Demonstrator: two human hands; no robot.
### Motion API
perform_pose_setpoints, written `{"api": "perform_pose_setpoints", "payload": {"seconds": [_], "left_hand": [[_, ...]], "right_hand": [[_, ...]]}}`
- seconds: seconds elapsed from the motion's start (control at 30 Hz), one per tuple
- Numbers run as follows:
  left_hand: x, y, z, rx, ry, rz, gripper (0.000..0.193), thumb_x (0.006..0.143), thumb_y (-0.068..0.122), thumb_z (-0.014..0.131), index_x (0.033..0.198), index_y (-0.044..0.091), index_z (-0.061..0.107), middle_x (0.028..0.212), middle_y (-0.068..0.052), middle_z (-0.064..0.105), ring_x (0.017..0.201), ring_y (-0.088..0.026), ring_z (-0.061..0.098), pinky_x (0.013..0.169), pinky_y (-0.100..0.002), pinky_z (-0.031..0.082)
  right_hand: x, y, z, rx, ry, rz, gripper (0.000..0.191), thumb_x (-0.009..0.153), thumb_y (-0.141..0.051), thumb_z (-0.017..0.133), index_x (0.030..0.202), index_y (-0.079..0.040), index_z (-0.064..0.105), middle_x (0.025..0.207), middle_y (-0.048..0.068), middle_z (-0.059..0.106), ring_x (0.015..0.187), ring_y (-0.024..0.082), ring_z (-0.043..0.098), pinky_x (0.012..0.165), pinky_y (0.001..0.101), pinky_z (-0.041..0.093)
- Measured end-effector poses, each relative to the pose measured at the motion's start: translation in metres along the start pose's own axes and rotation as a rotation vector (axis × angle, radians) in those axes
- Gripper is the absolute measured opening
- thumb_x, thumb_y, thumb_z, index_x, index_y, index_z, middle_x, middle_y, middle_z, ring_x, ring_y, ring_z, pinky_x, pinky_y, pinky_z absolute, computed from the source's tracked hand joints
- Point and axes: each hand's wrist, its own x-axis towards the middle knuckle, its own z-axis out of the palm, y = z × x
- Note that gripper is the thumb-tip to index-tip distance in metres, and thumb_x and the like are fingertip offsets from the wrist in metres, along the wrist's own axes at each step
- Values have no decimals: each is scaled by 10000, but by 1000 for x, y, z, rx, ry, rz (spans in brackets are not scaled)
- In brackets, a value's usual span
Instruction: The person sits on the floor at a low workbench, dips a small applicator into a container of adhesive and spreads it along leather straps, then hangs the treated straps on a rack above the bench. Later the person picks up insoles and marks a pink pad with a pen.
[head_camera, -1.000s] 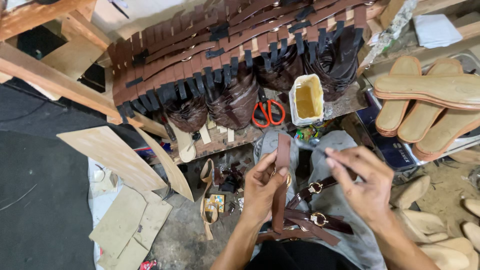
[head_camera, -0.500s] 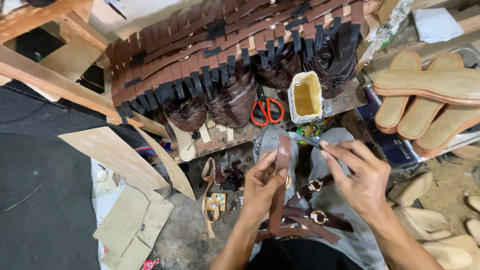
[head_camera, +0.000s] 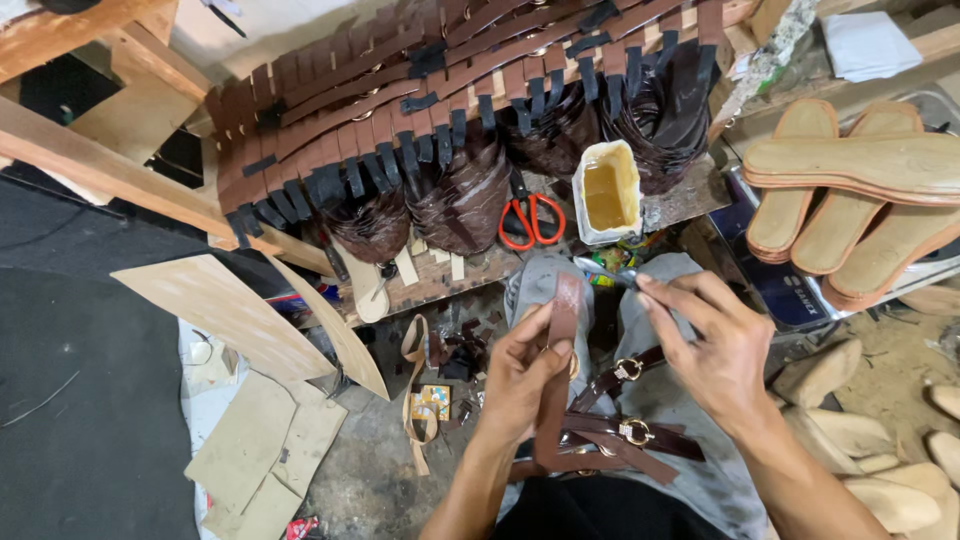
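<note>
Presently the left hand (head_camera: 525, 370) grips a brown leather strap (head_camera: 560, 360) upright over the lap, while the right hand (head_camera: 715, 345) pinches a thin tool, apparently a small brush, at its top end. Several buckled straps (head_camera: 625, 430) lie on the lap beneath. Many finished-looking straps (head_camera: 400, 130) cover the worktop (head_camera: 680, 200); soles (head_camera: 860, 190) remain bare beside it.

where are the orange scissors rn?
Head view, upper centre: the orange scissors lie on the workbench, just left of the glue tub, below the hanging brown straps.
</note>
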Motion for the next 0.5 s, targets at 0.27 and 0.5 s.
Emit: {"api": "perform_pose_setpoints", "payload": {"seconds": [0.27,0.5], "left_hand": [[2,-7,-5,-113,33,-19,504,972,-54,666,1466,-44,566,1166,-35,603,934,-84,568,798,-232,484],[0,-4,-5,229,-90,144,461,984,-80,634,1438,-58,565,1148,10,564,1070,-71,563,901,-220,492]], "right_hand": [[-12,4,8,133,15,11,240,894,-19,786,1132,-41,769,920,58,677,748,128,656,658,272,535],[-3,13,9,-149,-94,134,141,896,-140,808,1023,-82,829,868,82,732,588,167,604,549,302,458]]}}
